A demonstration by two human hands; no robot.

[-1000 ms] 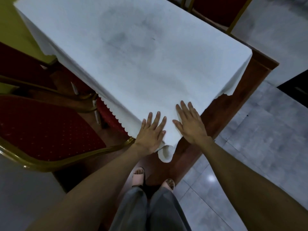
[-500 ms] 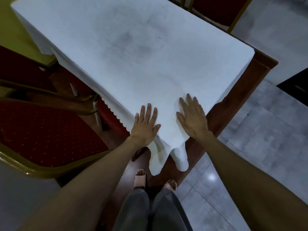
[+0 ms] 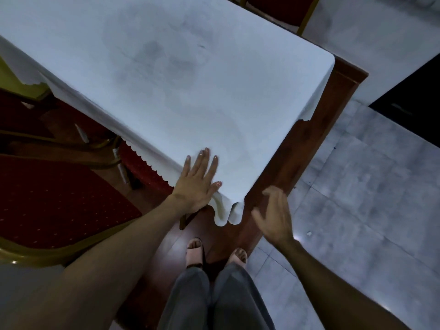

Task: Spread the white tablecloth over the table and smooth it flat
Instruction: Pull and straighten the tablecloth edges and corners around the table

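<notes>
White tablecloth [image 3: 181,75] lying over the wooden table [image 3: 316,136], its surface flat with faint grey shading; the scalloped hem hangs along the side facing the red chair [image 3: 52,198], and the near corner droops in two soft folds. Left hand [image 3: 198,182] — fingers straight and spread — rests palm-down on the cloth at that corner. Right hand [image 3: 276,215] hangs just off the table edge, fingers loosely apart, blurred, holding nothing.

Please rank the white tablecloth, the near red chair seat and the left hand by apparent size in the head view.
1. white tablecloth
2. red chair seat, cut off by the frame edge
3. left hand
</notes>
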